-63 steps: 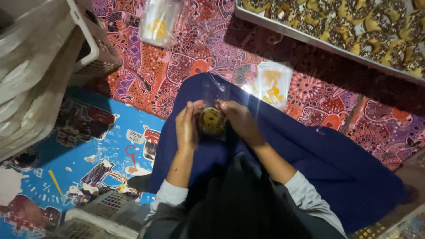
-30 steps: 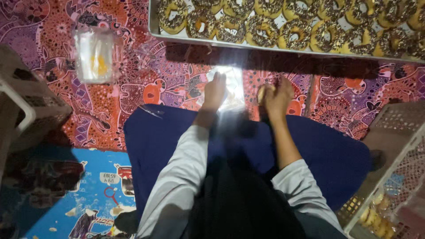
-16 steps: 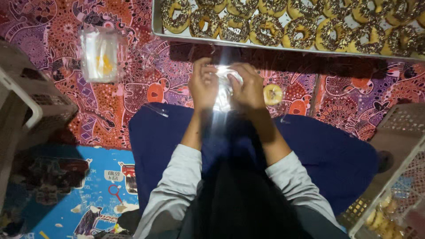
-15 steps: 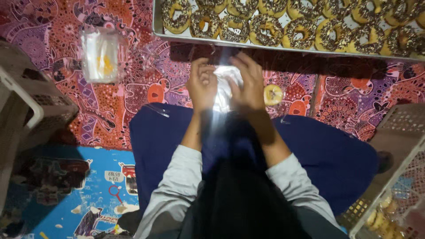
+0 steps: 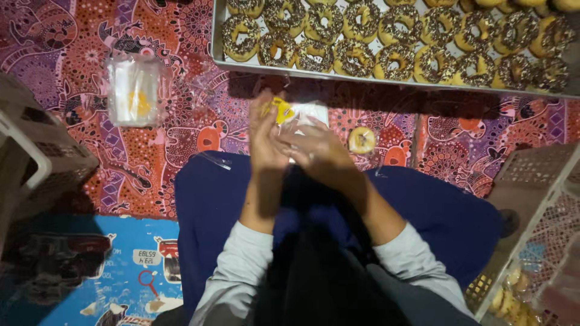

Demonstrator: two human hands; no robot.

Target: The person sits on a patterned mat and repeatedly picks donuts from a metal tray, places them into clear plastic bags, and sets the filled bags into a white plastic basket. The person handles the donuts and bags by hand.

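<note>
While both hands meet over the lap, left hand [image 5: 266, 142] and right hand [image 5: 317, 151] pinch a clear plastic bag [image 5: 302, 115], fingers pressed together. Bag-opening step, seemingly; next calls for parting its mouth near the doughnut tray [image 5: 386, 79].

Two hands show — the left hand [image 5: 266, 142] and the right hand [image 5: 314, 154] — with one clear plastic bag [image 5: 302, 118] between them. One metal tray [image 5: 386, 81] carries two rows of sprinkled doughnuts [image 5: 356, 57], too many cut off at the edge to count exactly. One lone doughnut [image 5: 362, 140] lies on the patterned cloth [image 5: 181, 121], one stack of plastic bags [image 5: 134, 90] beside it — and two plastic baskets, one at the left [image 5: 42, 163] and one at the right [image 5: 538, 205].
</note>
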